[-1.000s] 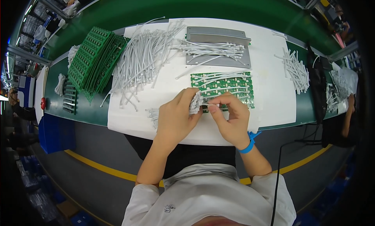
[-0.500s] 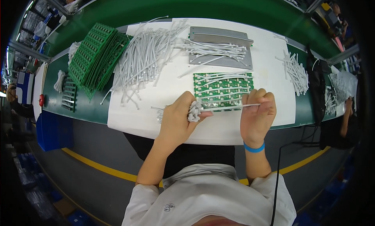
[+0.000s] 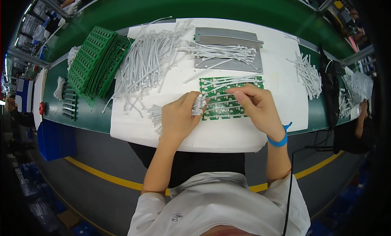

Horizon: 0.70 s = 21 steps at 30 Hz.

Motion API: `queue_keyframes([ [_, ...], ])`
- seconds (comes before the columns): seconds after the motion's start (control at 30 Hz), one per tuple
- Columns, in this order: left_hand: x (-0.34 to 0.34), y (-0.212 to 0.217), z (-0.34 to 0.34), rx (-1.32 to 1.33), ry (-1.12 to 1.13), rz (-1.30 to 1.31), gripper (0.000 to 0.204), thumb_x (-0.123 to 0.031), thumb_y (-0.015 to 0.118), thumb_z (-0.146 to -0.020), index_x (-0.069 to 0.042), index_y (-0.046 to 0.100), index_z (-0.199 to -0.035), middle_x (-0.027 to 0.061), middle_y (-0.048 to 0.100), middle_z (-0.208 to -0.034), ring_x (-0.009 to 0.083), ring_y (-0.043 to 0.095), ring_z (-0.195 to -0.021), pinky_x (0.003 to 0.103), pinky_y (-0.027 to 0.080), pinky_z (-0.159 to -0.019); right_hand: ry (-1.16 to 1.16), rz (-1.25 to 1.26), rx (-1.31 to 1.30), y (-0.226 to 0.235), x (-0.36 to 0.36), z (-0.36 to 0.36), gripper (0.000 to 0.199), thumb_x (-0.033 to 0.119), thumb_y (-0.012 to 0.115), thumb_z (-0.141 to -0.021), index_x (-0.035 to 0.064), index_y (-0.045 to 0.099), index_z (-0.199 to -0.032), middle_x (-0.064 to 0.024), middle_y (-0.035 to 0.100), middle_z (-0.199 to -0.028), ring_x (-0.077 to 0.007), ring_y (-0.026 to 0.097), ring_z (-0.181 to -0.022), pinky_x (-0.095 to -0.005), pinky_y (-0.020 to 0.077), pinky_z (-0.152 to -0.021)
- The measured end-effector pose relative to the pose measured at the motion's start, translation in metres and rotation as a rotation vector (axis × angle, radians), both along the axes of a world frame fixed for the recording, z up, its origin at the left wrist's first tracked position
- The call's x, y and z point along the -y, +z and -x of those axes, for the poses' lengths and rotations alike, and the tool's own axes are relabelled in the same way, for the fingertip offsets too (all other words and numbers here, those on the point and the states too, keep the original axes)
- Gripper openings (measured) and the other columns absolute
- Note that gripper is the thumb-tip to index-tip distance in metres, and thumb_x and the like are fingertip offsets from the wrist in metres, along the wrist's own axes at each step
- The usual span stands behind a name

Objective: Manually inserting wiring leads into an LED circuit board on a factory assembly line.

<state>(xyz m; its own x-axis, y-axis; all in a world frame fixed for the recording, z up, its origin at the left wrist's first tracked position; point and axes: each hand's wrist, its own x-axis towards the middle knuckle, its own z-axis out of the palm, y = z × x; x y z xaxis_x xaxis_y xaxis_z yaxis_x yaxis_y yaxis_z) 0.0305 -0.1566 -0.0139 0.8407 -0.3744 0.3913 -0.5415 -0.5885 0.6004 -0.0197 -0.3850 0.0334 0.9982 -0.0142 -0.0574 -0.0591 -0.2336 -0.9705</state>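
My left hand [image 3: 179, 115] is closed around a bundle of white cables [image 3: 198, 104], their connector ends bunched above the fist and the other ends fanning out to its left. A green circuit board panel [image 3: 222, 112] lies in front of me, with several white cables laid across its rows. Over the panel's right half is my right hand [image 3: 258, 107], index finger and thumb brought close together near the middle rows. Whatever lies between those fingertips is too small to make out.
Behind the panel, a grey metal fixture [image 3: 228, 65] carries loose white cables. A large pile of white cables [image 3: 142, 65] lies left of it, beside a leaning stack of green circuit boards [image 3: 91, 60]. More cables [image 3: 308, 77] lie at the right. A blue bin [image 3: 57, 140] stands below the table's left end.
My right hand has moved left and away from me over the panel; the cable stretched between my hands no longer shows. My left hand has shifted slightly left, its bundle fanned wider.
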Motion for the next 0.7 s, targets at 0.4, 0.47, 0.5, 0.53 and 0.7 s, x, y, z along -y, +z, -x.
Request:
queue_keyframes([
  [0.4,0.006,0.004,-0.001,-0.034,-0.108,-0.131,0.056,-0.013,0.08,-0.075,-0.02,0.07,-0.13,0.005,0.065,-0.081,0.0276,0.065,-0.063,0.037,0.053,-0.059,-0.025,0.244,-0.083,-0.015,-0.001,-0.02,0.009,0.003,0.075,-0.093,-0.0027,0.071,-0.099,-0.0104,0.072,-0.083,-0.0142,0.07,-0.074,-0.0278,0.0541,-0.064],
  [0.47,0.005,0.003,-0.001,-0.022,-0.114,-0.137,0.058,-0.013,0.08,-0.074,-0.02,0.07,-0.131,0.0048,0.063,-0.079,0.0274,0.063,-0.062,0.038,0.052,-0.058,-0.023,0.305,0.052,-0.026,-0.003,-0.024,0.01,0.003,0.075,-0.092,-0.0025,0.071,-0.098,-0.0113,0.072,-0.084,-0.0173,0.07,-0.073,-0.0293,0.0545,-0.065],
  [0.5,0.005,0.002,-0.001,-0.01,-0.12,-0.144,0.06,-0.014,0.08,-0.074,-0.021,0.07,-0.132,0.0047,0.06,-0.077,0.0272,0.062,-0.061,0.038,0.051,-0.057,-0.021,0.366,0.188,-0.029,-0.004,-0.026,0.01,0.004,0.076,-0.091,-0.0022,0.07,-0.097,-0.0123,0.071,-0.086,-0.0204,0.07,-0.072,-0.0309,0.0549,-0.065],
  [0.53,0.005,0.001,-0.001,-0.011,-0.12,-0.144,0.06,-0.014,0.08,-0.074,-0.021,0.07,-0.132,0.0047,0.06,-0.077,0.0272,0.062,-0.061,0.038,0.051,-0.057,-0.02,0.365,0.187,-0.028,-0.007,-0.027,0.01,0.004,0.076,-0.091,-0.0022,0.07,-0.097,-0.0123,0.071,-0.086,-0.0204,0.07,-0.072,-0.0309,0.0549,-0.065],
  [0.7,0.003,-0.003,0.0,0.059,-0.116,-0.18,0.063,-0.013,0.08,-0.07,-0.022,0.071,-0.131,0.004,0.056,-0.077,0.0261,0.059,-0.06,0.038,0.05,-0.057,0.045,0.47,0.211,-0.026,-0.013,-0.028,0.008,0.001,0.074,-0.092,-0.0021,0.069,-0.097,-0.0115,0.067,-0.091,-0.0217,0.066,-0.075,-0.0301,0.055,-0.069],
])
